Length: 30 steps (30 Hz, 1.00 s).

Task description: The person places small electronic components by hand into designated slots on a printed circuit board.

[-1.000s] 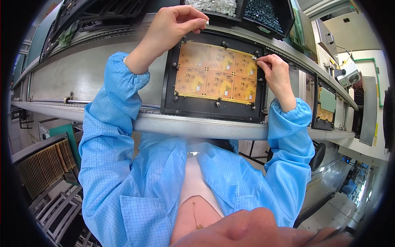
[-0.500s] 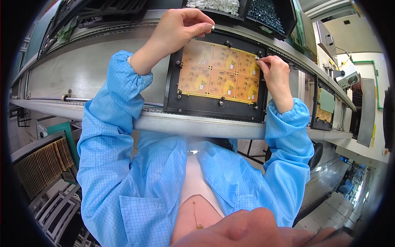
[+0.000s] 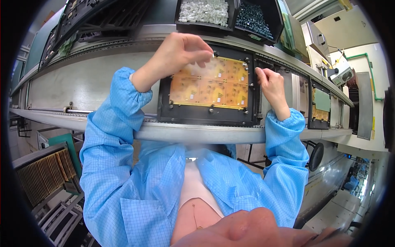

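Note:
The orange circuit board panel (image 3: pixel 193 91) lies in a black carrier frame (image 3: pixel 185 114) on the conveyor in front of me. My left hand (image 3: pixel 181 53) hovers over the panel's far left part, thumb and forefinger pinched on a small white part (image 3: pixel 212 54). That part's exact kind is too small to tell. Just off the carrier's right edge is my right hand (image 3: pixel 271 84), its fingers curled together; whatever they hold, if anything, is hidden. Small white labels and dark printed marks show on the panel.
Beyond the conveyor stand a black bin of white parts (image 3: pixel 203 12) and a bin of dark blue parts (image 3: pixel 253 22). A metal rail (image 3: pixel 197 133) runs along my side. Further right sits another carrier with a green sheet (image 3: pixel 322 100). A slotted rack (image 3: pixel 43 166) stands lower left.
My right hand has drawn back from the panel's far right corner to beside the carrier. My left hand, still pinching the white part, has come nearer, over the panel. The view has shifted slightly.

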Motion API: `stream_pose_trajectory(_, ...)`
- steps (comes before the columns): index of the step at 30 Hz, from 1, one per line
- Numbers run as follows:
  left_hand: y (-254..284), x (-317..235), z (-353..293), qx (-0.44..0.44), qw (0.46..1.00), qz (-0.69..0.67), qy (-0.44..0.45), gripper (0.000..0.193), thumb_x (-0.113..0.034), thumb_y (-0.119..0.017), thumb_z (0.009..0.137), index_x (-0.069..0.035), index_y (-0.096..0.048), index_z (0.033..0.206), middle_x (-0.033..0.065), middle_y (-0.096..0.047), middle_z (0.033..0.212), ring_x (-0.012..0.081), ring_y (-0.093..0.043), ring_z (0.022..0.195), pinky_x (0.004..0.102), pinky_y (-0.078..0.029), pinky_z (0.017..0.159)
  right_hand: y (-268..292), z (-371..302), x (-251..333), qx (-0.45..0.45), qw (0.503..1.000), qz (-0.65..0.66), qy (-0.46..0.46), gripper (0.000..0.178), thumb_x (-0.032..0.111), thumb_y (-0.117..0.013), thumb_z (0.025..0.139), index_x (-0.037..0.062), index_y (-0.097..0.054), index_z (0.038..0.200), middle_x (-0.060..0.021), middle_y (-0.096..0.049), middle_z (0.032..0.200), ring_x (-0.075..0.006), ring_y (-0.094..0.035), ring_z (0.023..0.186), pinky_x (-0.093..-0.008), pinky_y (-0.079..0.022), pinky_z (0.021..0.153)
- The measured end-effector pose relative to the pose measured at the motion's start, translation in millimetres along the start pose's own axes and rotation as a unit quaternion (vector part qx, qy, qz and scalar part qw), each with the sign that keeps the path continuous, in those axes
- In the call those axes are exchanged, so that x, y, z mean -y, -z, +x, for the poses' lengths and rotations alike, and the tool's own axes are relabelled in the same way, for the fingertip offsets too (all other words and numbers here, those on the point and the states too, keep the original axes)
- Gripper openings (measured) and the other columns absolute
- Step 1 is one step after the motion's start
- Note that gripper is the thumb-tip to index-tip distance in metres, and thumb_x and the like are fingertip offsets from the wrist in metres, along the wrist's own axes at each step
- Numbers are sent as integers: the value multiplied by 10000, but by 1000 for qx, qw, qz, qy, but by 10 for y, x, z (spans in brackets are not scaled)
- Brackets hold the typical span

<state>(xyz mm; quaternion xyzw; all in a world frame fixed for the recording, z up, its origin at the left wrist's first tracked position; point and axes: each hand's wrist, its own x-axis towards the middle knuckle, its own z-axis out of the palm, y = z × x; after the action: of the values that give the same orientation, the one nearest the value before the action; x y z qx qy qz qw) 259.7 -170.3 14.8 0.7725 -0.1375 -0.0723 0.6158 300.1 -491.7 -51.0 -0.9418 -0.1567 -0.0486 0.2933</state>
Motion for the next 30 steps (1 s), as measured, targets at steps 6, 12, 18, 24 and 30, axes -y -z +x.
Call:
stream_pose_trajectory(6,-70,-79,-82,48,995,-78,50,161,-71,-640,938,38,-680,1050,74,-700,865,113,-679,758,231,-553,713,188,555,288,-46,983,-79,158,196,197,-655,912,14,-716,874,-151,-690,752,-273,-668,641,-345,-509,591)
stream_pose_trajectory(12,-37,-108,-113,34,992,-51,110,154,-64,-644,931,34,-677,1044,79,-701,862,125,-690,783,241,-556,717,249,1339,213,-80,961,-138,228,124,128,-699,848,39,-729,929,-139,-673,876,-332,-642,866,-400,-520,804)
stream_pose_trajectory(18,-151,54,-22,25,994,-37,99,151,-82,-651,894,55,-657,958,107,-705,819,150,-715,786,268,-569,698,174,1589,174,24,938,-275,211,111,160,-689,856,59,-720,893,-179,-688,893,-369,-657,895,-448,-527,798)
stream_pose_trajectory(24,-393,111,162,56,990,121,42,104,-94,-689,826,-3,-689,875,113,-718,823,193,-714,746,297,-565,677,67,1683,316,-15,962,-198,187,152,176,-659,876,53,-709,948,-180,-694,917,-372,-664,888,-446,-530,796)
stream_pose_trajectory(30,-705,306,347,48,951,303,-29,163,-199,-656,767,-95,-746,854,99,-662,943,332,-636,876,416,-515,753,-130,1813,88,5,941,-269,204,190,200,-702,867,52,-727,983,-138,-714,872,-295,-690,827,-380,-540,774)
